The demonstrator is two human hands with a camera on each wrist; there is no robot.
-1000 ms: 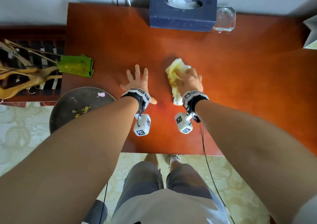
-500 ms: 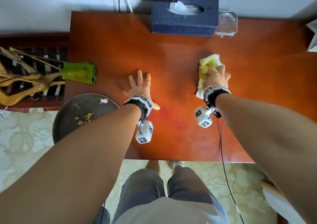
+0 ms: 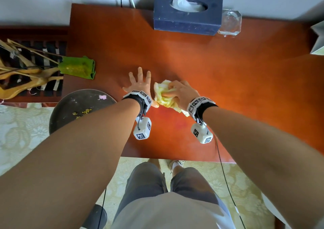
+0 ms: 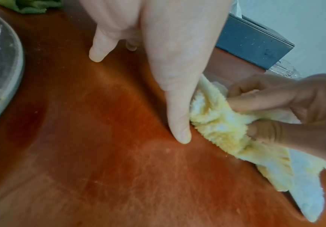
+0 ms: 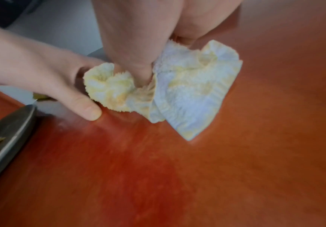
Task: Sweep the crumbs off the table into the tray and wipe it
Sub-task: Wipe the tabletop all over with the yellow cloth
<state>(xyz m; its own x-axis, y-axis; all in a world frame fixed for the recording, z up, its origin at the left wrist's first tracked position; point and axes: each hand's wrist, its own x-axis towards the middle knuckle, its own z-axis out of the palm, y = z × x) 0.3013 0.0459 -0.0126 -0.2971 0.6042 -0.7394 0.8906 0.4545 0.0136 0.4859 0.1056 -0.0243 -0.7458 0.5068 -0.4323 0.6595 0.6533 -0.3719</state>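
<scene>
Pressing down, the right hand squeezes the fluffy yellow cloth on the shiny red-brown wooden table. The left hand lies flat, fingers spread, touching the cloth. The round dark tray holds yellow crumbs at the table's left edge.

Pale wall, patterned floor

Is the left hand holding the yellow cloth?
No, the left hand lies flat with spread fingers on the table, while the right hand grips the yellow cloth.
</scene>
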